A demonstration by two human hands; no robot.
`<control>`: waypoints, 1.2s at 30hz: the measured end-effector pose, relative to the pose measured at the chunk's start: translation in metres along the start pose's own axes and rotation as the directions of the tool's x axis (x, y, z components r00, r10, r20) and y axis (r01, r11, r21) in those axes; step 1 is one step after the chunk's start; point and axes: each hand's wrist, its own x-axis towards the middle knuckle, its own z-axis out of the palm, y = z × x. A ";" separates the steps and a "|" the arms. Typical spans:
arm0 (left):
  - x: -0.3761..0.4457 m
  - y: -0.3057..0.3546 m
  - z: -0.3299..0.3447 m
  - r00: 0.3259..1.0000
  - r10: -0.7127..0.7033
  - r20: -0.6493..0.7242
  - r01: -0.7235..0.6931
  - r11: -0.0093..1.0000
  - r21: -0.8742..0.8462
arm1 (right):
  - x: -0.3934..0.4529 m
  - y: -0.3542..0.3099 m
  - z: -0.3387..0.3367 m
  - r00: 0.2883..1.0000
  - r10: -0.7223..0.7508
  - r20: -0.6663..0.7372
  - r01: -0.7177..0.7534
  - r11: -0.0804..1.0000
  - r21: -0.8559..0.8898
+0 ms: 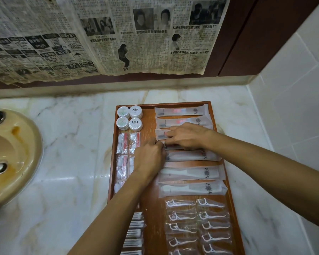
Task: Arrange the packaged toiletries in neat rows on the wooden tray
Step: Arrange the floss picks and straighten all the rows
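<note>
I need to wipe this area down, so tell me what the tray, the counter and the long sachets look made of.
Tray: reddish-brown wood with a varnished look; grain and pale scuffs show on its floor.
Counter: polished marble or a marble-look stone, white with grey and yellowish veins, and glossy reflections.
Long sachets: frosted, translucent film, probably plastic, since the contents show faintly through.

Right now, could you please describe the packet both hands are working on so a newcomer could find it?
On the wooden tray, follow the right-hand column of long packets down. The fourth packet lies under the right hand and meets the left hand; unlike its neighbours, it is mostly covered.
</note>
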 end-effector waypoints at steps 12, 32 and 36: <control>0.002 0.004 0.000 0.996 -0.062 0.063 0.060 0.997 0.046 | -0.037 0.024 0.017 0.998 0.053 0.036 -0.052 0.998 -0.025; 0.003 0.002 -0.004 0.998 0.007 0.055 -0.010 0.999 0.048 | -0.054 0.016 0.038 0.957 0.280 -0.076 -0.256 0.938 0.234; 0.004 0.004 -0.004 0.997 -0.014 0.081 0.010 0.999 0.051 | -0.049 0.019 0.032 0.979 0.204 -0.006 -0.202 0.974 0.105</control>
